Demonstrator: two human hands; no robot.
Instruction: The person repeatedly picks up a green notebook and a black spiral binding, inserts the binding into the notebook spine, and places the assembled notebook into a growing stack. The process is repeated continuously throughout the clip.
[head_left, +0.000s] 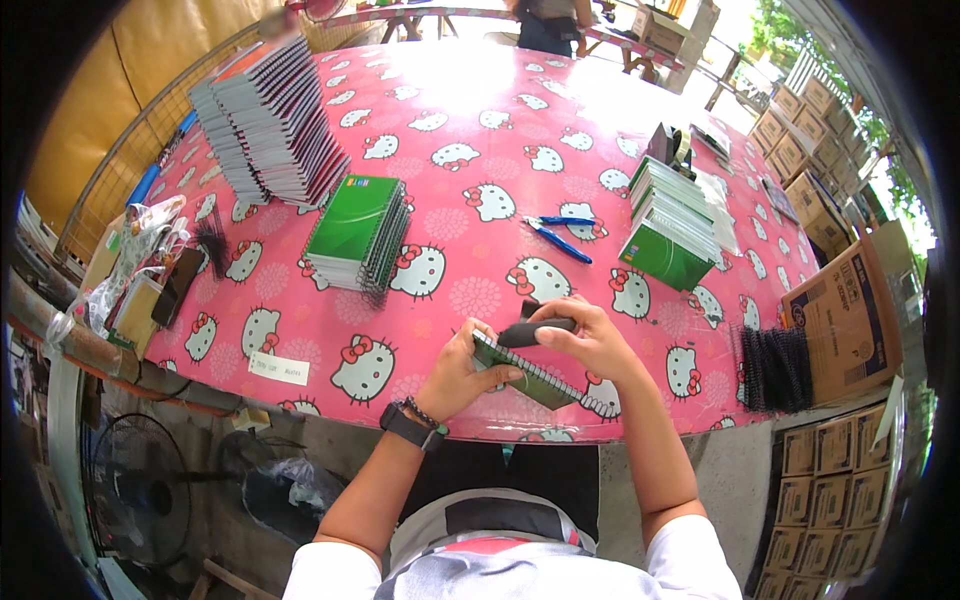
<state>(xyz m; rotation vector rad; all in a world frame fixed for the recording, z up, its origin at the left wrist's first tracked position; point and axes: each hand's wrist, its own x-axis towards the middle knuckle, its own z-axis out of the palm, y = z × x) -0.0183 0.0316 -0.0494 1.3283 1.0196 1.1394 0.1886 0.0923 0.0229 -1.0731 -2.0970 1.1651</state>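
Observation:
My left hand (pixel 468 368) is closed on a small green spiral notebook (pixel 540 382), tilted with its coil edge facing up, just above the table's near edge. My right hand (pixel 588 342) grips a black hand tool (pixel 530 331) whose end sits at the notebook's upper left corner, by the coil. What the tool's tip touches is hidden. Beyond my hands lie blue-handled pliers (pixel 562 240). To the left stands a stack of green spiral notebooks (pixel 358 222); to the right, a row of green-covered notebooks (pixel 672 245).
A tall stack of spiral-bound books (pixel 265 125) rises at the far left. Black plastic coils (pixel 775 370) lie at the right edge beside a cardboard box (pixel 845 320). A paper slip (pixel 279 368) rests near the left front. Another person (pixel 550 30) stands beyond the pink table (pixel 450 200).

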